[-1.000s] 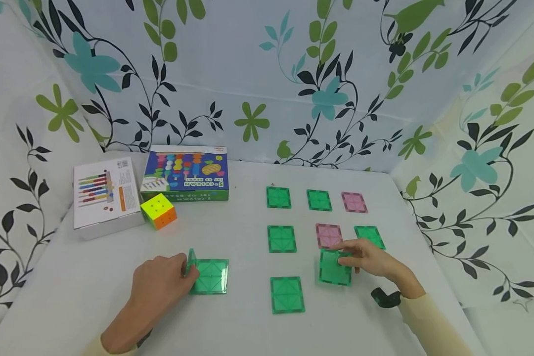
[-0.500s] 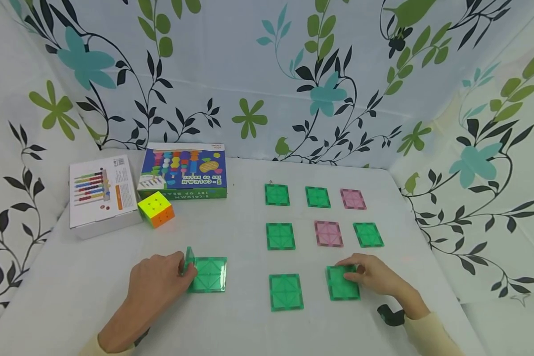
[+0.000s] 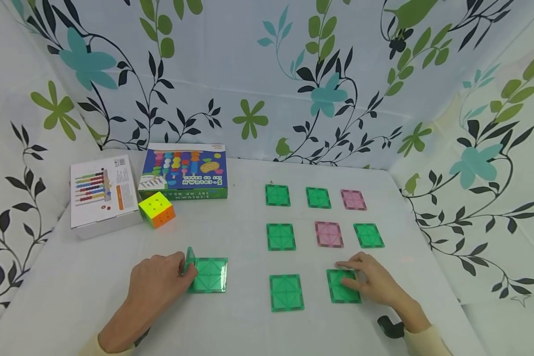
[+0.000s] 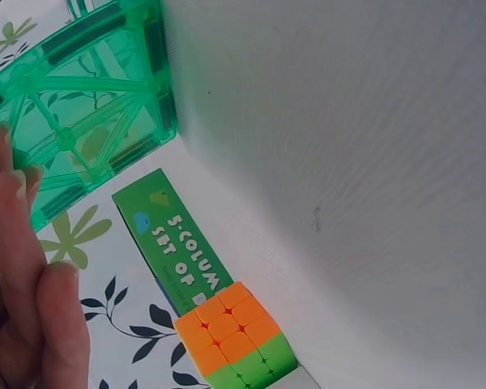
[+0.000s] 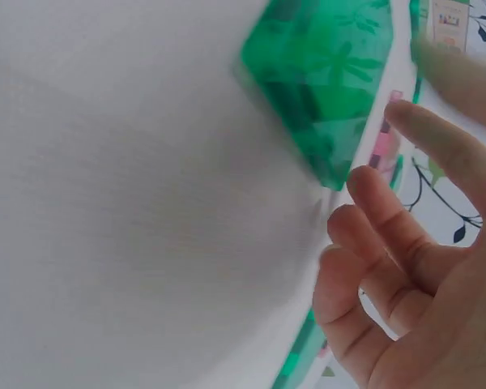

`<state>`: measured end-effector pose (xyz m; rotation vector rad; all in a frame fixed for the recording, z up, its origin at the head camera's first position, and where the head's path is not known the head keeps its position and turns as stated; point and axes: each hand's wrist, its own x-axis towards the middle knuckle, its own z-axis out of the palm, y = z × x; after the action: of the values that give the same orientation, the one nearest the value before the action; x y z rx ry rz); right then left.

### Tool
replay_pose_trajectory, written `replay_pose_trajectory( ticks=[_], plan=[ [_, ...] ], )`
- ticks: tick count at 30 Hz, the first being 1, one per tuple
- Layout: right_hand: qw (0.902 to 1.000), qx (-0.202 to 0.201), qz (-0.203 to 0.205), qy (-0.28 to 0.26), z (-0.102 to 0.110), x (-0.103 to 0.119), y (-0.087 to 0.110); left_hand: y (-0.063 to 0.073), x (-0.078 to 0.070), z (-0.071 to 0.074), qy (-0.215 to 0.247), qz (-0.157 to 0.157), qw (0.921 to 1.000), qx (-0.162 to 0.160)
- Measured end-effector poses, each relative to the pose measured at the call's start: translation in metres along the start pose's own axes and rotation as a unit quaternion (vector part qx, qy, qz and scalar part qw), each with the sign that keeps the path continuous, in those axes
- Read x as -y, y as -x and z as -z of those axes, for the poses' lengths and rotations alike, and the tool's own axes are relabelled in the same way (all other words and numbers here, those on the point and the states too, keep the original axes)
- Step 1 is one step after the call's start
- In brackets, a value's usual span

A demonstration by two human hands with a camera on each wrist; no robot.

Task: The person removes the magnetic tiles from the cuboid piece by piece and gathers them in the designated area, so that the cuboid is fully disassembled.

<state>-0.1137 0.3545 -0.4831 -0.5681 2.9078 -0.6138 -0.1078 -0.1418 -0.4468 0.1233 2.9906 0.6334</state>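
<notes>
My left hand (image 3: 160, 284) pinches a green see-through magnetic tile (image 3: 190, 259) that stands on edge. Flat on the table at its right lies another green tile (image 3: 210, 275). The left wrist view shows the held tile (image 4: 89, 105) large, with fingertips at its edge. My right hand (image 3: 378, 282) hovers over a flat green tile (image 3: 342, 289) at the lower right. Its fingers (image 5: 389, 211) are spread, apart from the tile in the right wrist view; the thumb there is blurred.
Several tiles lie in rows, including a green tile (image 3: 287, 292) and a pink tile (image 3: 329, 234). A puzzle cube (image 3: 157, 210), a white box (image 3: 104, 193) and a blue bead-set box (image 3: 184, 173) stand at the back left. Patterned cloth (image 3: 271, 79) hangs behind.
My right hand brought its green tile down and toward me, set it on the table in the bottom row, and loosened its fingers. The left hand stays with its upright tile.
</notes>
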Motion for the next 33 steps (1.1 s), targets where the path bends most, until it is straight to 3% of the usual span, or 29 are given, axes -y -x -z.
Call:
replay_pose_trajectory(
  ticks=[4,8,16,20,23,26,28,33],
  plan=[
    [0.9988,0.028,-0.022,0.032,0.003,0.009,0.003,0.000,0.001,0.000,0.002,-0.001,1.0000,-0.002],
    [0.9977,0.047,-0.014,0.046,0.003,0.016,0.003,0.000,0.001,0.001,0.003,0.000,1.0000,0.000],
    [0.9969,0.052,-0.016,0.056,0.001,0.013,0.004,0.001,0.002,0.000,0.002,-0.002,1.0000,-0.001],
    [0.9978,0.032,-0.003,0.058,0.005,0.024,-0.003,0.000,0.001,0.000,-0.001,-0.004,1.0000,-0.005],
    [0.9975,-0.003,0.037,0.060,0.009,0.050,-0.019,0.000,0.001,0.000,-0.002,-0.004,1.0000,-0.009],
    [0.9937,-0.016,0.089,0.066,0.007,0.091,-0.045,0.001,0.001,0.000,-0.002,-0.003,0.9999,-0.013],
    [0.9897,-0.004,0.121,0.076,0.000,0.122,-0.065,0.001,0.001,0.000,-0.001,-0.003,0.9999,-0.013],
    [0.9783,0.078,0.165,0.099,-0.030,0.195,-0.110,0.002,0.001,-0.001,0.003,-0.003,1.0000,-0.006]
  ],
)
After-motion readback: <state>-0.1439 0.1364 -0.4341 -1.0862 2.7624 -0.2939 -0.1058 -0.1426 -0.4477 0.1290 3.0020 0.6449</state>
